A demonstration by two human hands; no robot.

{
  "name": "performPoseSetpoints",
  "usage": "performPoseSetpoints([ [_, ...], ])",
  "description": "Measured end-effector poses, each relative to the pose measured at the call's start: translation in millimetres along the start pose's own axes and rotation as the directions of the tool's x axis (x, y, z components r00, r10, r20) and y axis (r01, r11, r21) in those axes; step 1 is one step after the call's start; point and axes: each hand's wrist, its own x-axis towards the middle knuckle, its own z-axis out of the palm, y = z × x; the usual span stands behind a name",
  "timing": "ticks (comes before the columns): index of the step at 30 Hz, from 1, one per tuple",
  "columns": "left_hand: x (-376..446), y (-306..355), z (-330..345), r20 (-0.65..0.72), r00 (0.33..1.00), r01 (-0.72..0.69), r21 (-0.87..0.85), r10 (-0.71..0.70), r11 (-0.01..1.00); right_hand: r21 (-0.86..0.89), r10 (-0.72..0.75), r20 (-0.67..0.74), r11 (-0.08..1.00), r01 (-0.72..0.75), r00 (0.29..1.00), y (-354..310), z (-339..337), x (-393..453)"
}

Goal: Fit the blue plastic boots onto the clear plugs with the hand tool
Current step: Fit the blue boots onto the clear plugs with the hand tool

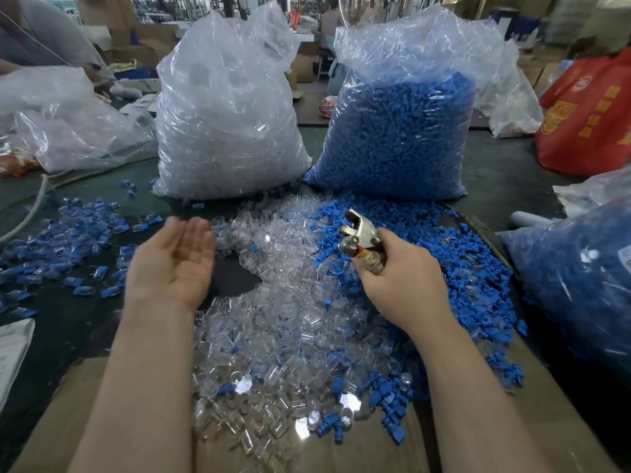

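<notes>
Clear plugs (290, 336) nearest, left hand (172, 261) empty (palm up), right hand (399, 281) gripping hand tool (360, 233)

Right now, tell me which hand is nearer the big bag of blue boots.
Right. The right hand, gripping the hand tool, sits just below the bag of blue boots; the left hand lies open, further left.

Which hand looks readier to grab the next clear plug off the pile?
Probably the left hand: it is open, palm up and empty beside the clear plugs. The right hand is closed around the hand tool.
</notes>
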Motion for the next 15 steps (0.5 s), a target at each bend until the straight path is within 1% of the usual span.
performPoseSetpoints([
  [1, -6, -6, 7, 0.065, 0.998, 0.014, 0.172, -0.026, 0.985, -0.014, 0.0, -0.002, 1.0, 0.0, 1.0, 0, 0, 0],
  [2, -12, -13, 13, 0.136, 0.989, 0.01, 0.348, -0.061, 0.937, -0.031, -0.003, -0.004, 1.0, 0.003, 1.0, 0, 0, 1],
  [4, -26, -29, 27, 0.257, 0.956, -0.056, 0.629, -0.139, 0.775, -0.066, -0.014, -0.008, 0.998, 0.014, 1.0, -1, 0, 1],
  [5, -32, -37, 33, 0.303, 0.936, -0.104, 0.719, -0.176, 0.687, -0.08, -0.023, -0.013, 0.997, 0.022, 1.0, -1, 0, 1],
  [7, -43, -51, 42, 0.383, 0.895, -0.217, 0.822, -0.229, 0.527, -0.11, -0.048, -0.024, 0.993, 0.045, 0.999, -3, -1, 0],
  [8, -47, -57, 44, 0.413, 0.877, -0.265, 0.842, -0.244, 0.471, -0.124, -0.066, -0.025, 0.99, 0.062, 0.998, -4, -1, -1],
  [9, -50, -62, 46, 0.431, 0.866, -0.293, 0.849, -0.254, 0.44, -0.132, -0.087, -0.025, 0.988, 0.083, 0.996, -5, -1, -1],
  [10, -52, -66, 48, 0.44, 0.859, -0.301, 0.848, -0.261, 0.436, -0.137, -0.108, -0.025, 0.985, 0.103, 0.994, -6, -2, -1],
  [12, -53, -70, 50, 0.451, 0.852, -0.285, 0.825, -0.265, 0.487, -0.151, -0.153, -0.031, 0.978, 0.147, 0.988, -8, -2, 0],
  [15, -52, -69, 50, 0.443, 0.874, -0.282, 0.797, -0.2, 0.534, -0.224, -0.208, -0.038, 0.955, 0.195, 0.977, -10, -2, 0],
])
